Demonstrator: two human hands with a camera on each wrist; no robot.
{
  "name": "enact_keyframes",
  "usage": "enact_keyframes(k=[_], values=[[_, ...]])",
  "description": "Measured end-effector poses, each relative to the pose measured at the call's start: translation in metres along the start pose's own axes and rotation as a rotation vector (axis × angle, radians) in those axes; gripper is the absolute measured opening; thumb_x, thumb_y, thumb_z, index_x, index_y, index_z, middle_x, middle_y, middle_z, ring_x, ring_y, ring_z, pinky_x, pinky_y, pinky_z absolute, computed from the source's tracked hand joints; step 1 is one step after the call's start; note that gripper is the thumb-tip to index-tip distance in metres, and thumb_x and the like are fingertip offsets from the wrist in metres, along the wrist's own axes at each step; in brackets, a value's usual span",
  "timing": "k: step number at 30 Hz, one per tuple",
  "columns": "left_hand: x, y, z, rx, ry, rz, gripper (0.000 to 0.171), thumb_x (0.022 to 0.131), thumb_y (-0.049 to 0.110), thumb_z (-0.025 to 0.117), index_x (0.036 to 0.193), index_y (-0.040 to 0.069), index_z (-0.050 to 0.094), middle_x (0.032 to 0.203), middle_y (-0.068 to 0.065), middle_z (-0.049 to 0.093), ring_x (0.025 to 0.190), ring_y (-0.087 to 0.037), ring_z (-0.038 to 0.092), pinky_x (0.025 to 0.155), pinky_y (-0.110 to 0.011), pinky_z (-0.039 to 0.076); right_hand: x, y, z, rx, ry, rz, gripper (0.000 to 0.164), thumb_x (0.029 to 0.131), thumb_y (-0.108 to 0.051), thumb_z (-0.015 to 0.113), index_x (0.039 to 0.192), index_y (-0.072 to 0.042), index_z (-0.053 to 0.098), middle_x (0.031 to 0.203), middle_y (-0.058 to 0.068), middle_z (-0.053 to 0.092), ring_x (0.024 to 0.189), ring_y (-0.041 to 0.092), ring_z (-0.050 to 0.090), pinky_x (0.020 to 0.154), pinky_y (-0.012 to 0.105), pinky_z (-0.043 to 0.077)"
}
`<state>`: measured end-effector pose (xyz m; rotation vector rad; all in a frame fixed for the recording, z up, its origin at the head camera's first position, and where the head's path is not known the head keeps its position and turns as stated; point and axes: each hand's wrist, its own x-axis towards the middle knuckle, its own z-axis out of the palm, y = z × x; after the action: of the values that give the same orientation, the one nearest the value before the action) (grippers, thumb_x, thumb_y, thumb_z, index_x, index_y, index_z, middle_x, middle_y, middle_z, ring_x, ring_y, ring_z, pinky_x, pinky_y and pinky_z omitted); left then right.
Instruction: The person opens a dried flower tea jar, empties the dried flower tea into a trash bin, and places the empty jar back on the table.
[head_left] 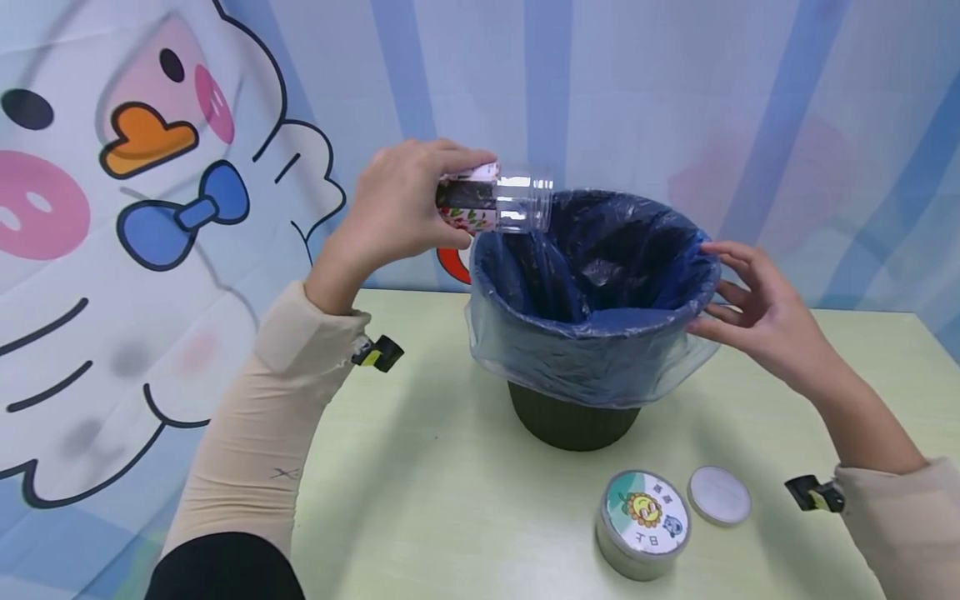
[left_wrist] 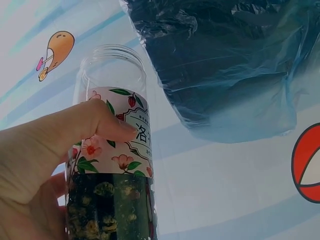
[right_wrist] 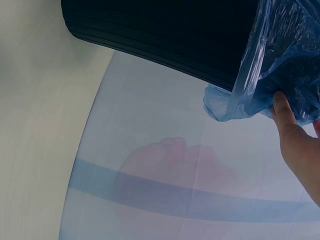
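My left hand (head_left: 401, 204) grips a clear jar (head_left: 522, 200) with a flowered paper label. The jar lies tipped nearly sideways, its uncapped mouth over the left rim of a dark trash bin (head_left: 573, 421). In the left wrist view, dark contents with pale bits show in the jar (left_wrist: 107, 205) below the label, with my thumb across it. A translucent blue bag (head_left: 577, 367) lines the bin and folds over its rim. At the right side of that rim, my right hand (head_left: 765, 308) holds the bagged edge, fingers spread. In the right wrist view, the thumb presses the bag (right_wrist: 255, 95).
A round tin (head_left: 645, 525) with a sunflower picture on its lid stands on the pale green table (head_left: 420, 467), in front of the bin. Beside it lies a small whitish round lid (head_left: 720, 495). A cartoon-printed cloth (head_left: 472, 67) hangs behind.
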<state>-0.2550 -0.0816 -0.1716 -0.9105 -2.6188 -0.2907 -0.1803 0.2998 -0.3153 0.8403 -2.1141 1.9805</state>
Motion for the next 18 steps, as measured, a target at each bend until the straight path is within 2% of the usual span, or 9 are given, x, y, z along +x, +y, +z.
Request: enact_keyframes(k=[18], values=[[0.0048, 0.005, -0.0037, 0.034, 0.003, 0.05, 0.074, 0.074, 0.02, 0.088, 0.142, 0.025, 0.058, 0.139, 0.0, 0.059, 0.115, -0.029, 0.054, 0.095, -0.047, 0.041, -0.0008, -0.0029, 0.0022, -0.027, 0.021, 0.016, 0.079, 0.086, 0.023, 0.062, 0.151, -0.012, 0.036, 0.153, 0.009, 0.034, 0.123, 0.008, 0.056, 0.088, 0.021, 0.051]])
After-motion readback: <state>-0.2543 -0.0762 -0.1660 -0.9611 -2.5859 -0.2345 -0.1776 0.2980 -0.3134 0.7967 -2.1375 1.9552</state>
